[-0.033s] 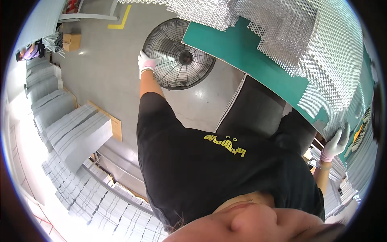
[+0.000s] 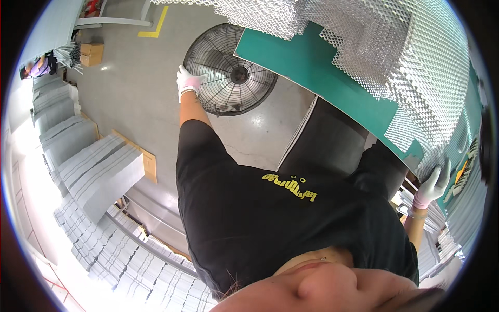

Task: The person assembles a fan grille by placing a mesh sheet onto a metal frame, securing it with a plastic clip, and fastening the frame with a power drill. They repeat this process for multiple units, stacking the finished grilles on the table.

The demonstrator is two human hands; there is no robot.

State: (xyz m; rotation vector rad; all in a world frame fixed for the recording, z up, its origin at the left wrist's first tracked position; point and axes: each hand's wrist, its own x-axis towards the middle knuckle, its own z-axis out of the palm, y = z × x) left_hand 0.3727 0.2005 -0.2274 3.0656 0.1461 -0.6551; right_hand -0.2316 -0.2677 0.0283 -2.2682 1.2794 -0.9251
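Observation:
My left hand (image 2: pixel 188 83), in a white and pink glove, reaches out to the left edge of a large round black-caged fan (image 2: pixel 249 93). Its thumb points across the cage and the fingers are apart; whether it touches the rim I cannot tell. At the far right, my gloved right hand (image 2: pixel 432 188) has its fingers stretched out by the lower corner of the silvery expanded-metal mesh sheets (image 2: pixel 426 78). Contact with the mesh is unclear. Those sheets lie piled on a green tabletop (image 2: pixel 312 65).
Stacks of grey-white sheets (image 2: pixel 101 171) fill the left and lower left, some by a wooden board (image 2: pixel 148 164). A cardboard box (image 2: pixel 91 54) sits on the grey floor (image 2: pixel 140 93) near another person (image 2: pixel 41 66). A dark panel (image 2: pixel 327 138) stands beside the table.

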